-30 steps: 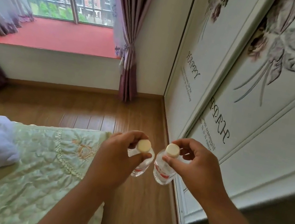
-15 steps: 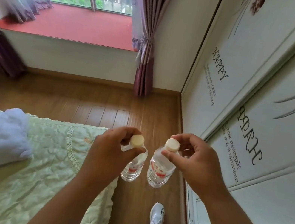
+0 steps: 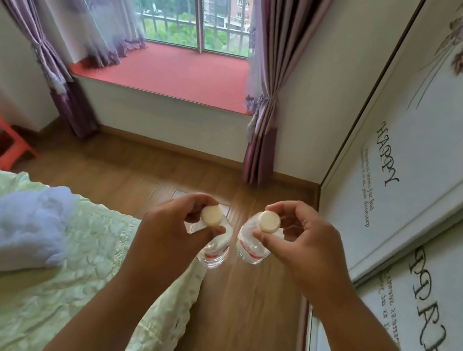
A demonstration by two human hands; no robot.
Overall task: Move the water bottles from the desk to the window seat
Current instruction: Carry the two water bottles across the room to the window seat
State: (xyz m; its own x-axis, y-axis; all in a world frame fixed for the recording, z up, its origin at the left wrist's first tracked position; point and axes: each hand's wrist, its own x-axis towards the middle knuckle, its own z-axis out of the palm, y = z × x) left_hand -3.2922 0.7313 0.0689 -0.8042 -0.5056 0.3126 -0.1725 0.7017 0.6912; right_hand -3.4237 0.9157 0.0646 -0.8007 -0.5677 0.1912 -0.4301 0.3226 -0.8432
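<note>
The window seat (image 3: 174,72) looms closer and squarer ahead than a moment ago, so the carry is well along, with the left hand (image 3: 170,232) and right hand (image 3: 304,247) each pinching a bottle (image 3: 215,251) (image 3: 251,248) by its neck above the floor (image 3: 248,302).

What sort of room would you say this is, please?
Most likely a bedroom: a bed with a quilted green cover, a decorated sliding wardrobe, and a curtained red window seat.

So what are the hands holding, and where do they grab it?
Each holds a water bottle near its top: left hand one bottle, right hand the other bottle.
</note>
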